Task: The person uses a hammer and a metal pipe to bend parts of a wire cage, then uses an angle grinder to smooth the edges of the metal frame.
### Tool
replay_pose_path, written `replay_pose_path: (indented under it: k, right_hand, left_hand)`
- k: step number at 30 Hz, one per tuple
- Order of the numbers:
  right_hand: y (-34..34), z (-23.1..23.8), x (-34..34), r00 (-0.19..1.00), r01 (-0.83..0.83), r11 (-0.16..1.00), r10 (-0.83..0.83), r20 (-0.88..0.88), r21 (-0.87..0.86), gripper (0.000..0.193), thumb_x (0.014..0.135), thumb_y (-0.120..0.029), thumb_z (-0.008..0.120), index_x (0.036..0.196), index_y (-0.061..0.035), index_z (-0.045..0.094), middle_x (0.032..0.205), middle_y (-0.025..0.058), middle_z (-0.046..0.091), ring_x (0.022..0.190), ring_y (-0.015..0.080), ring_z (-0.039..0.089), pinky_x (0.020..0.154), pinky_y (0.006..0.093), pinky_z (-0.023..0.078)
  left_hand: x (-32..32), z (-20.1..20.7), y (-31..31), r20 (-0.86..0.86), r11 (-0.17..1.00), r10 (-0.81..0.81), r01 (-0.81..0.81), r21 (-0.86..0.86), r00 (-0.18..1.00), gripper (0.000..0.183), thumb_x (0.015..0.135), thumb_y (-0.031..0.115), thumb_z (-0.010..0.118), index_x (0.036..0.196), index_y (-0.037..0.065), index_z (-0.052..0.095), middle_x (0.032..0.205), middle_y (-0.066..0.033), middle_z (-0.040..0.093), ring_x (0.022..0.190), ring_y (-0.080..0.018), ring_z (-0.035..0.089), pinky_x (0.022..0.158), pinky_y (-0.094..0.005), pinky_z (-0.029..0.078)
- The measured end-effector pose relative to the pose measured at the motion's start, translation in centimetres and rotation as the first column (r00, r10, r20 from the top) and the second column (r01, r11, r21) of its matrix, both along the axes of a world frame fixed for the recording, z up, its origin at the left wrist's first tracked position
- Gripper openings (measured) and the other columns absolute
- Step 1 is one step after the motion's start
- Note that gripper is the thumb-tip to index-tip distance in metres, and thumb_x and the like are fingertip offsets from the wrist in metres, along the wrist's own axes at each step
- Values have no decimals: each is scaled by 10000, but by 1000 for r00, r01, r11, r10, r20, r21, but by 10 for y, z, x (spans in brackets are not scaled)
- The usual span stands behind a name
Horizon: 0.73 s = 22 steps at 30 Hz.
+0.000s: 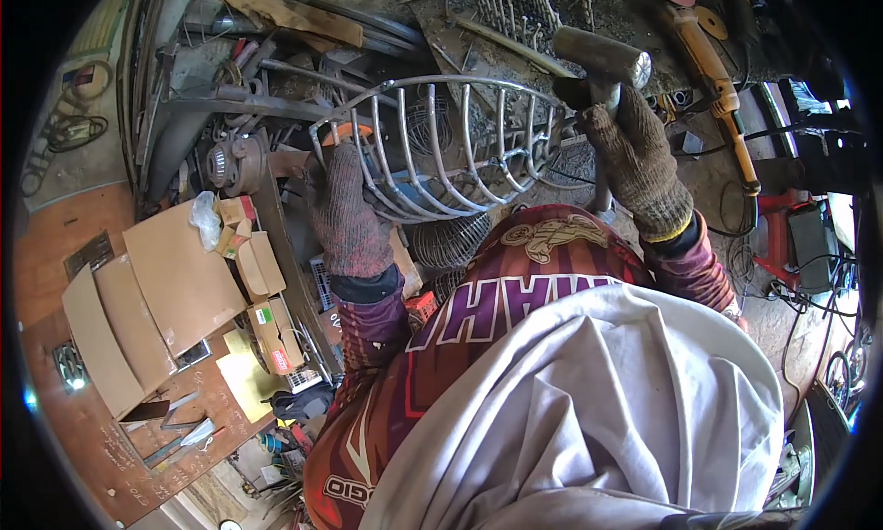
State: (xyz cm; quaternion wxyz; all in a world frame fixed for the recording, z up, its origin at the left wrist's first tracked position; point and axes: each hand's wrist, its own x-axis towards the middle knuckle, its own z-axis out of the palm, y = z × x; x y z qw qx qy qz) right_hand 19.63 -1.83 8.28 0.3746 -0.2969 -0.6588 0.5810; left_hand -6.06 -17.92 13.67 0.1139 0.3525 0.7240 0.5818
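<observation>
In front of me is a boat-shaped frame of curved silvery metal bars point(470, 136), tilted on its side. My left hand point(349, 213), in a grey-brown knitted glove, is closed round the frame's left end. An orange rounded piece point(347, 133) shows by its fingertips. At the frame's right end, my right hand point(641, 162), also gloved, grips a hammer with a thick cylindrical metal head point(602, 56). The head is raised above the fist, and the handle's lower end shows below it. Whether the hammer touches the frame I cannot tell.
A dark metal workbench point(423, 15) lies beyond, with upright rods point(515, 11). An orange angle grinder point(708, 70) rests at the right, cables below it. Opened cardboard point(184, 273) covers part of a brown table at left. A coiled wire spring point(451, 240) sits under the frame.
</observation>
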Motion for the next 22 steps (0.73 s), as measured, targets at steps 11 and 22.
replay_pose_path:
  k: [11, 22]
  right_hand:
    - [0, -7, -1, 989, -103, 991, 94, -113, -84, 469, 1033, -258, 583, 1408, 4, 480, 1186, 75, 638, 998, 119, 592, 857, 284, 494]
    - [6, 6, 3, 972, -112, 985, 80, -223, -135, 489, 994, -270, 644, 1393, -36, 486, 1105, 57, 645, 919, 113, 609, 817, 290, 515]
  left_hand:
    - [8, -2, 11, 449, 999, -33, 22, 29, 893, 391, 1016, 343, 576, 1274, 49, 580, 1167, -103, 651, 1018, -204, 652, 824, -328, 564]
    - [2, -16, 0, 543, 931, -355, 238, 276, 761, 522, 956, 315, 668, 1391, 82, 498, 1329, -121, 588, 1189, -245, 612, 940, -365, 553]
